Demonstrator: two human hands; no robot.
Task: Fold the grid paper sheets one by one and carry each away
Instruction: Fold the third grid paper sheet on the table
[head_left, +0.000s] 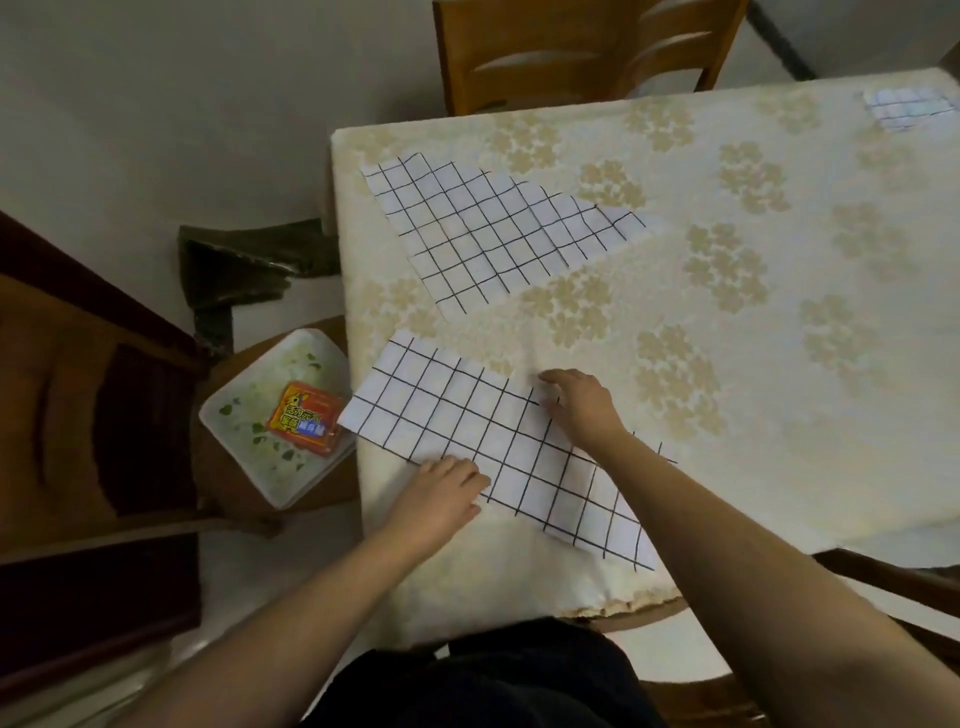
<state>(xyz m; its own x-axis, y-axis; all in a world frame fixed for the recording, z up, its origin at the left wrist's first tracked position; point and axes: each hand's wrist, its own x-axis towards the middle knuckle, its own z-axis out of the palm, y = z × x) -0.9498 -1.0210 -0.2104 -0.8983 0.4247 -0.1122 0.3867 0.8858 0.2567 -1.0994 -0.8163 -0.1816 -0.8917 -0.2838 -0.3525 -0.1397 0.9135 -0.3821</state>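
A white sheet of grid paper (467, 431) lies flat near the table's front left corner, its left tip hanging slightly past the edge. My left hand (441, 493) rests palm down on its near edge. My right hand (582, 405) presses flat on its far right part, fingers spread. Neither hand grips anything. A second grid sheet (488, 228) lies flat farther back on the table, untouched. A small folded grid piece (906, 109) sits at the far right corner.
The table (753, 364) wears a cream floral cloth. A wooden chair (582, 52) stands behind it. At the left, a stool holds a white square plate (249, 441) with an orange packet (306, 423). A dark chair (78, 415) is beside it.
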